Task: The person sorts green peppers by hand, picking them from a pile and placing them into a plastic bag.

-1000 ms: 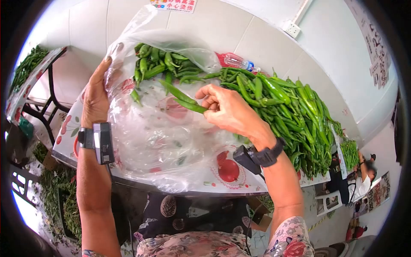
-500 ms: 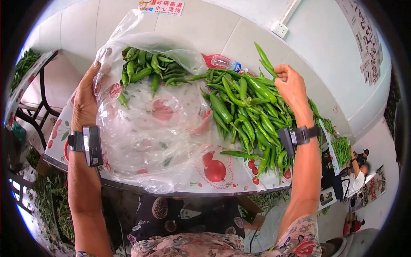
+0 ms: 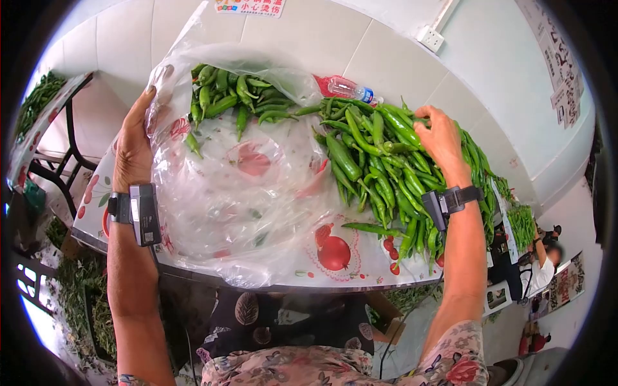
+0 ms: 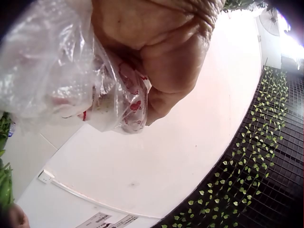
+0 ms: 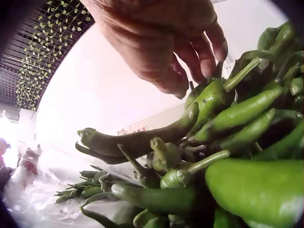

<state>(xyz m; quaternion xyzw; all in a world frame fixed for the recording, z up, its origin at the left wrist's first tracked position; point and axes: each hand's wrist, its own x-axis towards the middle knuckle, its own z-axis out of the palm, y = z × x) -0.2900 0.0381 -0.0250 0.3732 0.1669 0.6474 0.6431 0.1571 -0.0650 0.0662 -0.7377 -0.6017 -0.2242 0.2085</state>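
My left hand grips the edge of a clear plastic bag spread on the table; in the left wrist view, its fingers curl round the crumpled plastic. Several green peppers lie inside the bag's far end. To the right, my right hand is over the back of a large pile of green peppers. The right wrist view has the hand above the pile, its slightly bent, spread fingertips touching the top peppers, with nothing visibly held between them.
A plastic bottle lies on a red thing behind the pile, by the tiled wall. The patterned table has its front edge near my body. Another table with greens stands left, and a person is at the far right.
My right hand moved from the bag to the far side of the pile with a pepper and lowered there; that raised pepper no longer shows between its fingers. My left hand keeps its hold on the bag.
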